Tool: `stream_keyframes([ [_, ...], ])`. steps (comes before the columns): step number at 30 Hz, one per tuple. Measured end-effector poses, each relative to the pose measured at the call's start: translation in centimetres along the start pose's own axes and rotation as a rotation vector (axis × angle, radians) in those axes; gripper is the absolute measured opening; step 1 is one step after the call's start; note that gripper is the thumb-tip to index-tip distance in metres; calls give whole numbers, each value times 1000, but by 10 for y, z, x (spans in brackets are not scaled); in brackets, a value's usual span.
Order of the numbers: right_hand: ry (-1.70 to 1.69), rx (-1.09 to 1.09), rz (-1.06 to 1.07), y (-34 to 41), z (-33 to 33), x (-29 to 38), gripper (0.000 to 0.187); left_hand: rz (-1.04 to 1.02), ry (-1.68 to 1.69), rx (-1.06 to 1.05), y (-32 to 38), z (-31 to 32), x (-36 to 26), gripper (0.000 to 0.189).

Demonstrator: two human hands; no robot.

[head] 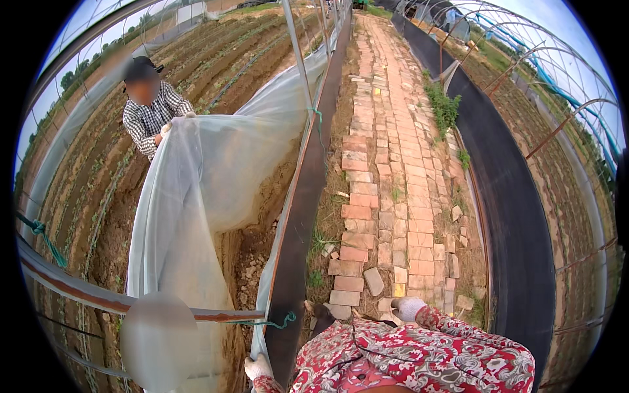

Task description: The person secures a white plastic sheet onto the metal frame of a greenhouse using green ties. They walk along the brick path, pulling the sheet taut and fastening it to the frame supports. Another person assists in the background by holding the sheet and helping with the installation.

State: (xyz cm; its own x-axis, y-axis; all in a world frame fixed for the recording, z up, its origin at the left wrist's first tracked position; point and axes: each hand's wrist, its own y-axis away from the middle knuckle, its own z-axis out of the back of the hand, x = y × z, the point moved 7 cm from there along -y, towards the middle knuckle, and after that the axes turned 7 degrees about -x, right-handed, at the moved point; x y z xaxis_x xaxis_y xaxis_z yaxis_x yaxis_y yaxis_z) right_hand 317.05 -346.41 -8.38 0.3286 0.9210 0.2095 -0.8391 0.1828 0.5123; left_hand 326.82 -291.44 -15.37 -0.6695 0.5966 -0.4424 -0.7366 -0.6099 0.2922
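My left hand (258, 367), in a white knit glove, grips the edge of a translucent plastic film (172, 236) at the bottom of the view. That edge runs along the top of a low black sheet wall (290, 275) beside me. The film hangs in folds from the wall out over the soil. Over the brick path, my right hand (409, 308) is also gloved, its fingers curled; I cannot tell whether anything is inside it. Across the film, a person in a checked shirt (147, 120) holds its far edge up with both gloved hands (172, 125).
A rusty metal pipe (226, 315) with green twine (280, 322) crosses at lower left. Uneven bricks (363, 240) pave the path, one lying loose and tilted (374, 281). Another black sheet wall (511, 211) borders the right side. Planted soil rows (236, 64) and bare hoops (560, 127) lie beyond.
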Motion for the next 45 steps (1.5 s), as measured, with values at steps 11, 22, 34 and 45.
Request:
stream_keyframes([
  [11,249,161,171,-84,61,20,28,-284,273,-199,-55,43,-67,29],
  [22,-116,-347,811,-184,169,247,41,-279,535,-358,21,150,-159,15],
  [34,-311,290,1099,-211,63,505,41,-273,314,-451,67,133,-153,13],
  [45,115,585,1150,-261,2,412,41,35,358,-362,71,104,-112,31],
])
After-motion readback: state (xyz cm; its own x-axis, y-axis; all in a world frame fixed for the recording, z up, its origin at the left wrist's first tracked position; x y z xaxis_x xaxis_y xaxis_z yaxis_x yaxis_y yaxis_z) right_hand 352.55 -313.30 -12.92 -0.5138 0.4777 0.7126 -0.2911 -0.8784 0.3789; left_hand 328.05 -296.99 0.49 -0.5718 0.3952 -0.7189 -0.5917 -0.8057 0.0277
